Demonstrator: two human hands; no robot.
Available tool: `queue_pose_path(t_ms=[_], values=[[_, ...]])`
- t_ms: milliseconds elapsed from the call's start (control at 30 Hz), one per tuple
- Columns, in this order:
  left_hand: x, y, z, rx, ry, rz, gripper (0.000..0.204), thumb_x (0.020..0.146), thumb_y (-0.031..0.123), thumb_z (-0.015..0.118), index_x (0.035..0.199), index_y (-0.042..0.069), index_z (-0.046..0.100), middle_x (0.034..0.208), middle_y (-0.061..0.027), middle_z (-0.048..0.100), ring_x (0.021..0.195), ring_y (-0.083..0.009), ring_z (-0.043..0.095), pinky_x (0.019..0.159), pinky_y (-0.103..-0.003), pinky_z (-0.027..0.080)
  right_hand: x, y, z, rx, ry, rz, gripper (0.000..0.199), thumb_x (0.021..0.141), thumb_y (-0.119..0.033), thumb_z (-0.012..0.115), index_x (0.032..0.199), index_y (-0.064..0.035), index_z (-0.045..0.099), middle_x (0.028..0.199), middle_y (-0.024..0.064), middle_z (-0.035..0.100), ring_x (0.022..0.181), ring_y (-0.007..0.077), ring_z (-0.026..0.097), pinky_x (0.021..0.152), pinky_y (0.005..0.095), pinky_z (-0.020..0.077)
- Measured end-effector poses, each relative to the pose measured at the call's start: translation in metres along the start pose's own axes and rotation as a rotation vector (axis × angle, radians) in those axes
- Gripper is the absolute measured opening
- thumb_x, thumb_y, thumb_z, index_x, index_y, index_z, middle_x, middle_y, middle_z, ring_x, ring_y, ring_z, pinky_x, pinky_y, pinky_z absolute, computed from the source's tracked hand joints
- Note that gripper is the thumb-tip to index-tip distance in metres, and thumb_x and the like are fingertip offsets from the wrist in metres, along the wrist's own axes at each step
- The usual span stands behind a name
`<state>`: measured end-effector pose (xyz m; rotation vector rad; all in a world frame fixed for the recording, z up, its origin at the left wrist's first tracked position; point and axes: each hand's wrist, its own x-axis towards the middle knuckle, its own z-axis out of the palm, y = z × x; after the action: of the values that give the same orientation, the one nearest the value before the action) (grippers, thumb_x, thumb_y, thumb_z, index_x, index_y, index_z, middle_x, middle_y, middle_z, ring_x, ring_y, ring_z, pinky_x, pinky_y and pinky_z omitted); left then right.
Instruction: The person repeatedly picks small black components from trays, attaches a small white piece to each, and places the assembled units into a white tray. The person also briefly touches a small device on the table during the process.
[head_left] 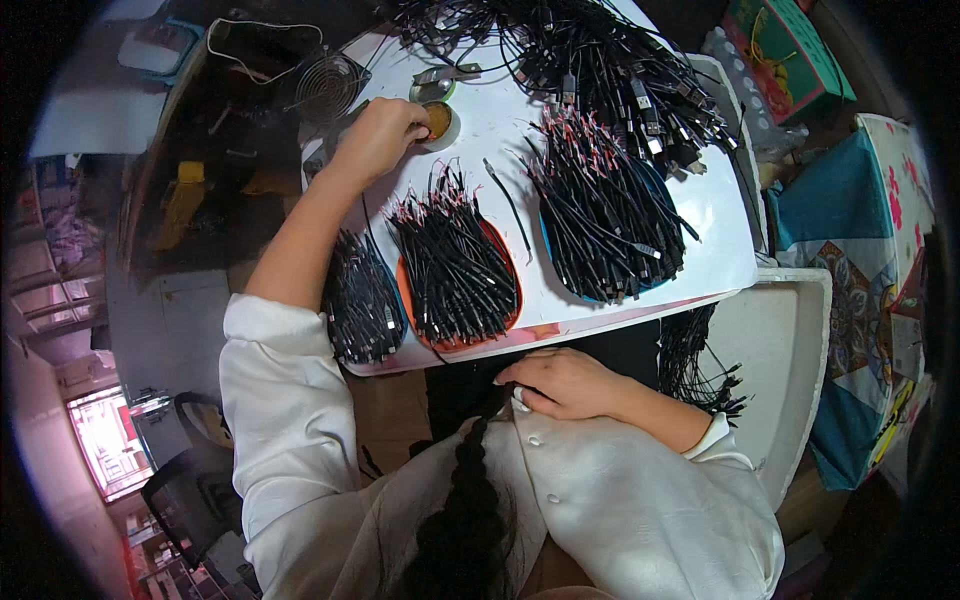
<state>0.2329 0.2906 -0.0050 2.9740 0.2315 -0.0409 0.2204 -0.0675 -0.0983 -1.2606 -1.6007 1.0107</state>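
Note:
My left hand (385, 138) reaches across the table's far left, its fingers bent and closed at the rim of a small round tin (437, 122) with amber-brown contents. Down at my lap, my right hand (565, 383) has its fingers curled at the edge of my white shirt (522, 398), a bit of cloth showing by the thumb. Between my arms stands an orange container (404, 290) packed with short black cables, their bared red and white wire ends up. A similar blue-rimmed container (560, 285) is to its right. One loose cable (510, 208) lies between them.
A third bundle of black cables (362, 300) stands under my left forearm. A large heap of USB cables (610, 70) covers the far right of the white table (715, 240). Farther right are a white tray (800, 330) and a patterned cloth (850, 300). A fan guard (328, 88) stands at the far left.

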Motion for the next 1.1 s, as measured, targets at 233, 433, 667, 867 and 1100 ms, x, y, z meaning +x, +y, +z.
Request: queue_pose_path(t_ms=[233,433,667,867,1100], values=[[-0.039,-0.004,-0.043,-0.19,0.178,-0.232,0.014,0.083,0.01,0.064,0.09,-0.002,0.067,0.073,-0.0153,0.066,0.066,-0.0252,0.065,0.064,-0.034,0.049,0.0,0.002,0.006,-0.06,0.053,-0.015,0.024,0.083,-0.011,0.056,0.107,-0.0061,0.062,0.093,0.0129,0.066,0.088,0.0304,0.064,0.079,0.0413,0.0511],[-0.094,-0.038,-0.058,-0.258,0.29,-0.505,0.014,0.083,0.009,0.064,0.091,-0.002,0.067,0.072,-0.0129,0.066,0.065,-0.018,0.064,0.062,-0.03,0.049,0.004,0.001,0.011,-0.173,0.012,-0.009,0.022,0.083,-0.012,0.057,0.104,-0.0062,0.062,0.091,0.0107,0.066,0.087,0.0292,0.064,0.079,0.0411,0.0511],[-0.094,-0.056,-0.028,-0.15,0.257,-0.452,0.012,0.083,0.01,0.065,0.087,-0.001,0.066,0.071,-0.0155,0.064,0.062,-0.0236,0.064,0.06,-0.034,0.049,0.008,-0.002,0.015,-0.257,-0.004,0.026,0.024,0.081,-0.012,0.061,0.105,-0.0073,0.061,0.089,0.0113,0.065,0.083,0.029,0.064,0.077,0.0397,0.052],[-0.084,-0.063,-0.022,-0.104,0.215,-0.406,0.01,0.083,0.008,0.065,0.086,-0.002,0.064,0.069,-0.0164,0.063,0.06,-0.0252,0.063,0.059,-0.035,0.048,0.007,-0.002,0.015,-0.252,0.024,0.009,0.024,0.081,-0.013,0.06,0.104,-0.0049,0.06,0.086,0.0122,0.065,0.082,0.0299,0.064,0.076,0.0405,0.052],[-0.075,-0.063,-0.025,0.029,0.152,-0.4,0.012,0.08,0.009,0.068,0.083,-0.002,0.063,0.078,-0.0227,0.063,0.078,-0.0387,0.063,0.069,-0.044,0.049,0.008,0.001,0.015,-0.252,0.02,-0.002,0.022,0.082,-0.012,0.06,0.102,-0.0044,0.061,0.086,0.0122,0.065,0.083,0.0299,0.065,0.076,0.0402,0.0523]])
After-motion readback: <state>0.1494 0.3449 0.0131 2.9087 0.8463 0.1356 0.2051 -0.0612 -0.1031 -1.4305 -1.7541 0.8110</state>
